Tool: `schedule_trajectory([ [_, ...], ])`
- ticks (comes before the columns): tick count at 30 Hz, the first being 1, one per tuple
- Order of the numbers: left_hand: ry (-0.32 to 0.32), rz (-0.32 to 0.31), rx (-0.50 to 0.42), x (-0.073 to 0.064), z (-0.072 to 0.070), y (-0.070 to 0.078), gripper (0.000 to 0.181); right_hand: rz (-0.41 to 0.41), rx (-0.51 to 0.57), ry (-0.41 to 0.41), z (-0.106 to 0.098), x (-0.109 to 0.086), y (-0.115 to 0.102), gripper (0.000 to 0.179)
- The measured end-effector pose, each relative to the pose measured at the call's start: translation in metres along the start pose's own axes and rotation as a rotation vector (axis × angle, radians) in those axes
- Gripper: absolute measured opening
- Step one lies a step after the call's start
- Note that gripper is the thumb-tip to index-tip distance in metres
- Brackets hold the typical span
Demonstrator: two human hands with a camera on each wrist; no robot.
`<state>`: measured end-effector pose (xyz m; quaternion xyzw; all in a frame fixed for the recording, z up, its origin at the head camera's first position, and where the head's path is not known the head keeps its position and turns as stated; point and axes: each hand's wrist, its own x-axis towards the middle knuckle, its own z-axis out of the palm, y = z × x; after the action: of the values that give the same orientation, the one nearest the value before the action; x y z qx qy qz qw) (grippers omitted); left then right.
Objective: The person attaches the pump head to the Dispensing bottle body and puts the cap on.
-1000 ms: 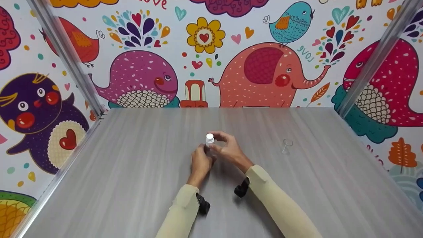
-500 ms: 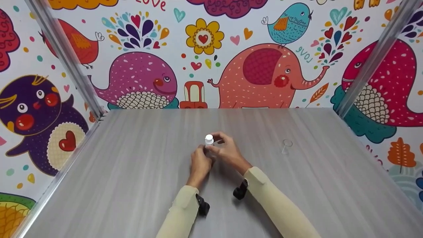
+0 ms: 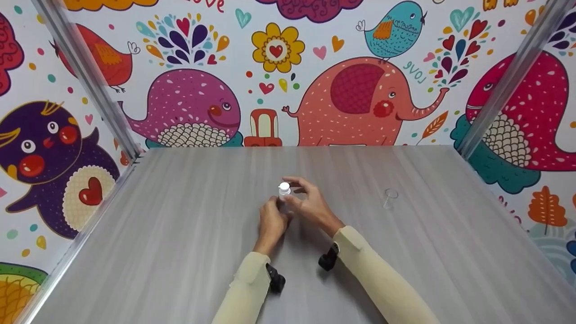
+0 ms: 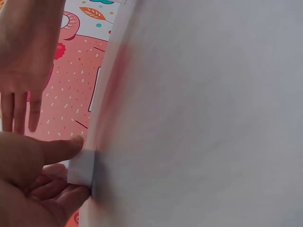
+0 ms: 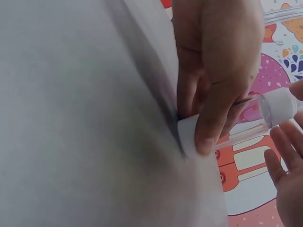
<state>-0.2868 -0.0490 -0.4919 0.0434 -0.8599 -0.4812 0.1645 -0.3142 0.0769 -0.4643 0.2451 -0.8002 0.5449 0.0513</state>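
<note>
On grey wood-grain counter (image 3: 202, 261): clear cylindrical bottle (image 5: 245, 130), upright.
Left hand (image 3: 272, 220): pinches its white round base (image 5: 188, 134), plain in both wrist views, hidden from head view.
Right hand (image 3: 313, 207): pinches its white round cap (image 3: 284, 186).
Head view only: clear round-rimmed vessel (image 3: 390, 198), right.

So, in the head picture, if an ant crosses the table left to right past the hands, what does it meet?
Left hand, right hand, small clear thing with a round rim. The white-topped container overlaps the hands, so I left it out.
</note>
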Motion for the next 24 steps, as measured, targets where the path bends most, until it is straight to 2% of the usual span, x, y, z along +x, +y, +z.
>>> schedule_trajectory([
  [8,0.005,0.012,0.013,0.000,0.001,-0.001,0.023,-0.005,0.087,-0.040,0.003,0.001,-0.004,0.052],
  [12,0.005,0.005,0.022,0.000,0.001,-0.001,0.021,0.013,0.066,-0.041,0.006,0.000,-0.003,0.047],
  [16,0.022,0.023,0.036,0.000,0.001,-0.001,0.019,-0.023,0.039,-0.013,0.008,0.000,-0.001,0.043],
  [24,0.026,0.007,0.016,0.001,0.002,0.000,0.026,-0.020,-0.009,0.040,0.012,0.001,0.002,0.042],
])
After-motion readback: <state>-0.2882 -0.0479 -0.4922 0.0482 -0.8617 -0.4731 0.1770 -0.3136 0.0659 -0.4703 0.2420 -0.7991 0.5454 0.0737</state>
